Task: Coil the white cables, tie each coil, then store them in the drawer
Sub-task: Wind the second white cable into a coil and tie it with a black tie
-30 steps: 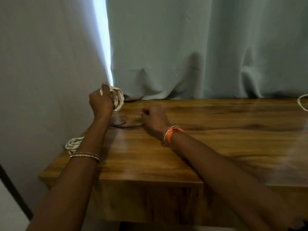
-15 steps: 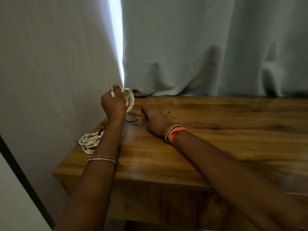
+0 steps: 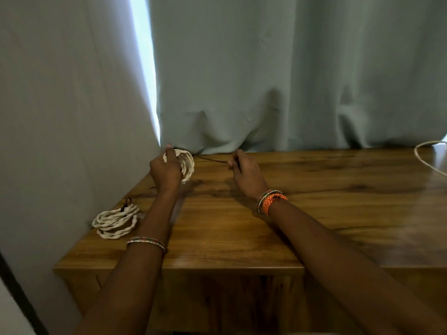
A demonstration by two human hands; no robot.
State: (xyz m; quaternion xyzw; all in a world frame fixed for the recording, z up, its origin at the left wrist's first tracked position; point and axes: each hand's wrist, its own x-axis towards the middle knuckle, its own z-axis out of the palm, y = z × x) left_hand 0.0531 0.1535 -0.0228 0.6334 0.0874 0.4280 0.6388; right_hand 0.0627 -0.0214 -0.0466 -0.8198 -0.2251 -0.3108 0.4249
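**knotnewb:** Fingers [image 3: 170,153] of the left hand [image 3: 165,169] are curled tight around a small white coil [image 3: 186,164], thumb over the top, holding it upright off the wooden table [image 3: 314,213] near the back left corner. Why up in the air like that?

**ropedad:** My guess is it keeps the loops from springing apart while the tie goes on. Look at the right hand [image 3: 244,171]: fingertips pinched shut on a thin dark string [image 3: 212,160] that runs taut from the coil across to that hand. Pulling sideways against a held coil looks like cinching the knot.

**knotnewb:** And the other bundle?

**ropedad:** That finished coil [image 3: 116,222] lies flat on the table near the left edge, close to the front, just beside the left forearm. It has a dark tie [image 3: 125,204] sticking up at its far side, so I'd call it done and parked out of the way.

**knotnewb:** More to do?

**ropedad:** Yep. A loose white cable [image 3: 423,158] loops in at the table's far right edge, still uncoiled. Can't see any open drawer from the head camera, so the storing part isn't done yet. The curtain [image 3: 266,81] hangs right behind the table.
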